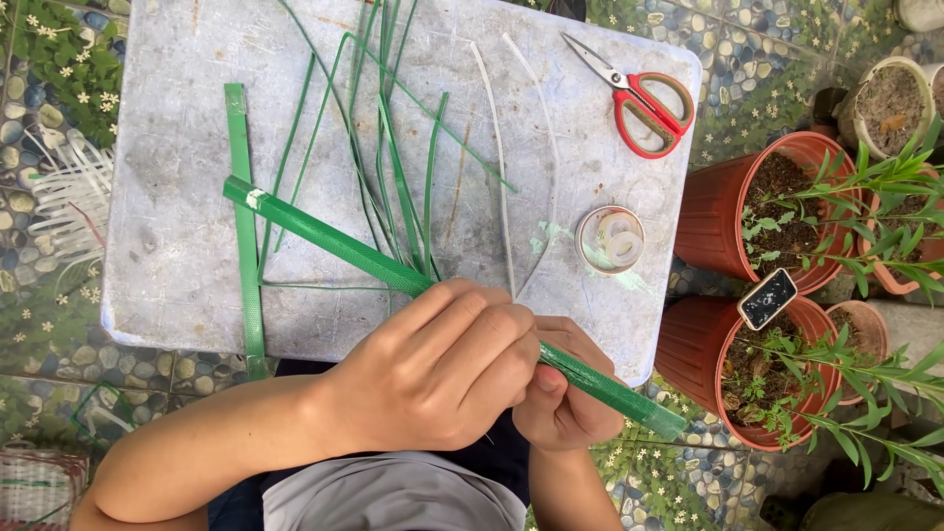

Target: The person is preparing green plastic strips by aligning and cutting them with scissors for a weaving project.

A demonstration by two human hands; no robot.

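Head view: green strap bundle [334,239] lies diagonal, long axis running from the board's left edge down to past its near right corner, far end taped. Left hand [442,369] wraps fingers around its middle at the near edge of the grey board [167,226]; right hand [562,398] pinches it from below. Thin green strips [393,167] fan toward the far edge, crossing behind the bundle. Tape roll [611,239] near right edge, red scissors [644,98] at far right corner. Terracotta pots [747,211] beside the board, right.
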